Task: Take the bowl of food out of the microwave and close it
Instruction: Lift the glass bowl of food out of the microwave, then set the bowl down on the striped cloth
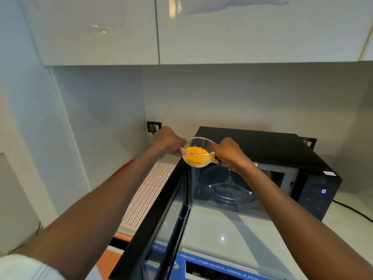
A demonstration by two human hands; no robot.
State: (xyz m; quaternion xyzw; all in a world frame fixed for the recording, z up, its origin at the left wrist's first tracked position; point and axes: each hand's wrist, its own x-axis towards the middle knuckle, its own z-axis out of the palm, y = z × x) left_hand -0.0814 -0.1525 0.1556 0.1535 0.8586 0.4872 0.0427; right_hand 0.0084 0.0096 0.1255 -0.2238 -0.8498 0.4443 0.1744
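A clear glass bowl (197,153) of orange shredded food is held in the air above the front left corner of the black microwave (262,150). My left hand (166,141) grips its left rim and my right hand (229,151) grips its right rim. The microwave door (159,221) hangs wide open to the left, toward me. Inside the cavity the glass turntable (228,185) with its three-armed ring is bare.
A red-and-white striped cloth (151,190) lies on the counter left of the door. A wall socket (153,127) sits behind my left hand. White cupboards (181,31) hang overhead. A black cable (353,211) runs along the counter at right. A blue printed label (212,265) shows below.
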